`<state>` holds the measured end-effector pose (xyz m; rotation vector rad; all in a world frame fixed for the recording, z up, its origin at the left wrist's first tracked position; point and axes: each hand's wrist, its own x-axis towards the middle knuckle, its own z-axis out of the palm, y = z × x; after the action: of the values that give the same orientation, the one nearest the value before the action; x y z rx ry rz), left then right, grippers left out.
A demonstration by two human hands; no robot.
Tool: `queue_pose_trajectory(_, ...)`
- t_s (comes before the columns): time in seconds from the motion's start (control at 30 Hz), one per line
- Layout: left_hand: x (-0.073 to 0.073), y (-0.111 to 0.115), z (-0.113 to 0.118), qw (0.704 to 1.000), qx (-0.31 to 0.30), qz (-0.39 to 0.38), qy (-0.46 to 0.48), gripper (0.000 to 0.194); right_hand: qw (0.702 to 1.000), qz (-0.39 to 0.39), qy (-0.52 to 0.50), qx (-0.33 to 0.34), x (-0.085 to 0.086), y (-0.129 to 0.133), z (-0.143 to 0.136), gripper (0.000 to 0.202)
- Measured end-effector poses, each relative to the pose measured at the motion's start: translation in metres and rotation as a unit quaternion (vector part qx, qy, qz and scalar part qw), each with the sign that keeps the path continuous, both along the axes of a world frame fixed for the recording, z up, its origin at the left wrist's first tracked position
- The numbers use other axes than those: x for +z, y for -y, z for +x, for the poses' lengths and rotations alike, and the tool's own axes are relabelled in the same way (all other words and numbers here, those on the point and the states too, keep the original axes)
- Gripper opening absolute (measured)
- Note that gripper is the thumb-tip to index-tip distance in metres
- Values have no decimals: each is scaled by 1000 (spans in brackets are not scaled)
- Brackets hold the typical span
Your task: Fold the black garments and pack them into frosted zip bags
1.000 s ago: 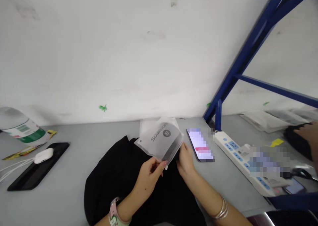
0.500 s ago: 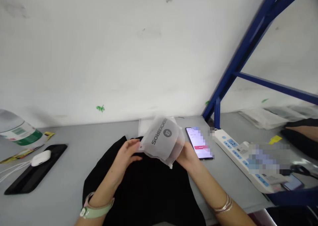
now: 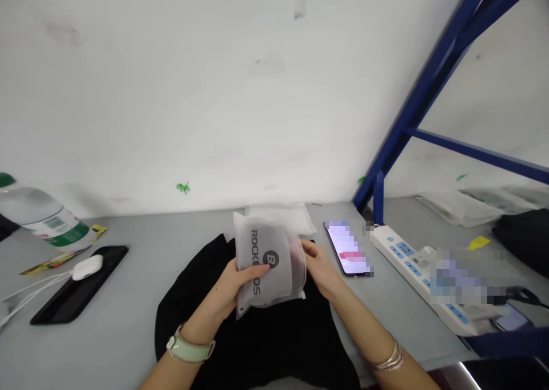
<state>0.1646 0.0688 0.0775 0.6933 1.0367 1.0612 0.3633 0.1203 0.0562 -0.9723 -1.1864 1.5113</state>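
Frosted pouch [image 3: 278, 282] hides most of the left fingers [image 3: 253, 273].

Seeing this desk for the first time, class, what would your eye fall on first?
Probably the printed frosted bag at lower centre, held in the left hand over black fabric, with the right hand at its edge. Next, the lit phone just right of the hands, then the blue frame slanting up to the top right.

The head-worn camera looks forward and down, near the left hand [image 3: 229, 290] and right hand [image 3: 321, 271] at lower centre; a wall [image 3: 206, 98] fills the upper half.
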Motion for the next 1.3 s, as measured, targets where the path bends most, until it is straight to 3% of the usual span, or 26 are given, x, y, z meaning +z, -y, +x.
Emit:
queue_pose_trajectory(0.1, 1, -3, -1, 994, 91, 0, 67, 36, 997, 40, 34, -64, 2, -5, 7, 41)
queue_pose_trajectory(0.23, 1, -7, -3, 980, 156, 25, 122, 30, 994, 18, 63, 82, 6, -2, 1, 41)
queue_pose_trajectory(0.3, 2, -8, -6, 976, 162, 44, 141, 30, 993, -3, 51, 109, 9, -1, -11, 41)
queue_pose_trajectory(0.4, 5, -14, -17, 964, 189, 94, 164, 29, 999, 13, 19, 41, 17, -12, -37, 43)
queue_pose_trajectory(0.53, 10, -25, -47, 931, 322, 93, 144, 25, 998, 59, -6, -23, 34, -48, -80, 39)
queue_pose_trajectory(0.67, 8, -30, -82, 883, 448, 90, 103, 34, 995, 83, -18, -45, 45, -88, -126, 29)
queue_pose_trajectory(0.77, 2, -29, -99, 860, 498, 80, 76, 40, 996, 82, -7, -37, 38, -108, -155, 23)
queue_pose_trajectory(0.93, -10, -29, -108, 868, 490, 57, 52, 30, 997, 56, 31, -35, 18, -125, -183, 19)
queue_pose_trajectory(1.07, -11, -33, -105, 881, 470, 55, 25, 26, 995, 55, 67, -56, 19, -119, -178, 25)
queue_pose_trajectory(1.2, 4, -26, -97, 887, 450, 103, -20, 23, 986, 112, 115, -39, 28, -73, -131, 39)
queue_pose_trajectory(1.27, 10, -11, -91, 905, 382, 161, -95, 24, 978, 153, 140, 15, 30, -36, -91, 34)
queue_pose_trajectory(1.3, 11, 0, -89, 912, 310, 203, -175, 29, 957, 209, 185, 76, 29, -15, -68, 39)
